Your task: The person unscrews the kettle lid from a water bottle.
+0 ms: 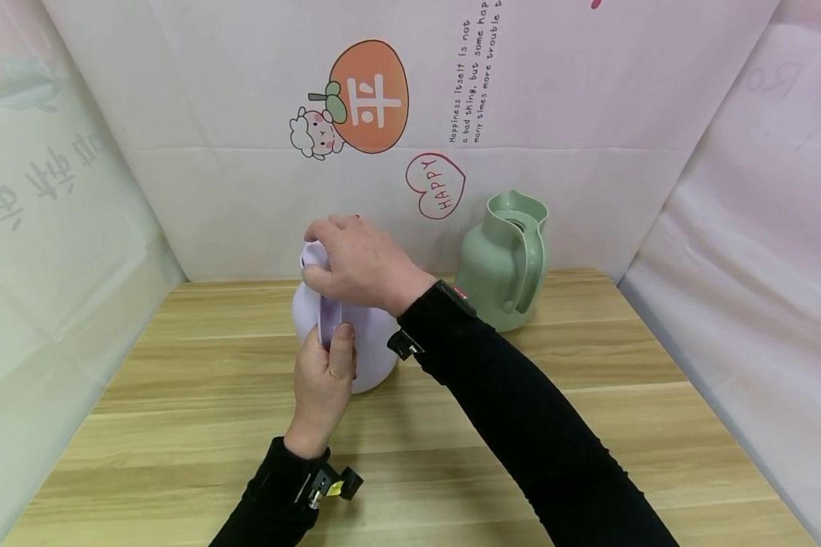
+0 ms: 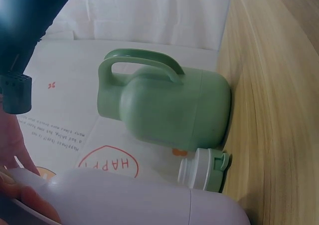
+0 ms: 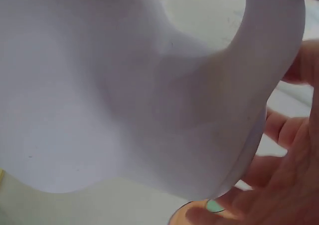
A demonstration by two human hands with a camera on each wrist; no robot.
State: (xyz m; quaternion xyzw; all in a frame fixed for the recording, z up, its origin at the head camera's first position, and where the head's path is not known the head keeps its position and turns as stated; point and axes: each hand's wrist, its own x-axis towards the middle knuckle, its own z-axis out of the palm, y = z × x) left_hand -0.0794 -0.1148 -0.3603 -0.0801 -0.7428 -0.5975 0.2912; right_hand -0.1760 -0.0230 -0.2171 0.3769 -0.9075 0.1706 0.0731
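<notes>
A lilac jug (image 1: 376, 346) is standing upright near the middle of the wooden bench (image 1: 588, 425). The person's left hand (image 1: 324, 384) is gripping its handle, thumb pressing along the strap and the fingers curling round it. The right hand (image 1: 359, 266) is lying over the top of the jug, fingers curling down round the mouth. A green jug (image 1: 502, 262) is standing well apart at the back by the wall, and a white and green stopper (image 2: 204, 170) is sitting just beside it.
</notes>
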